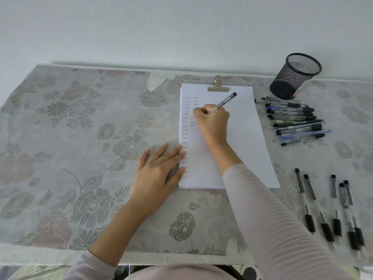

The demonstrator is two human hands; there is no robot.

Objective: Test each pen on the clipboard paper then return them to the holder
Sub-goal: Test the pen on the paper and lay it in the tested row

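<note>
Paper [242, 138] on a clipboard lies in the middle of a bench [80, 138] covered with a floral cloth, seen from above by the person seated at it. A metal clip [218, 85] at the far edge pins the sheet.

The right grip [214, 120], a bare hand in a pale ribbed sleeve, is curled round a clear-barrelled pen [222, 103], whose black end points up and away. The tip is hidden under the fingers but seems to be on the paper. A column of small handwritten "test" words runs down the left margin. A shorter second column ends beside the hand, so this pen is probably being tried now.

The left grip [159, 170] holds nothing. Its fingers lie flat and straight with the fingertips on the sheet's left edge, most likely to stop the paper sliding under the strokes.

A black mesh holder [294, 77] stands at the far right, close to the wall; no pen stands up out of it. Just in front of it lies a loose pile of pens [292, 118]. Nearer the person, well apart from the pile, lies a row of five pens [333, 186]. The split suggests tested and untested groups, though which is which cannot be told. Returning the pens to the holder appears not yet begun.
</note>
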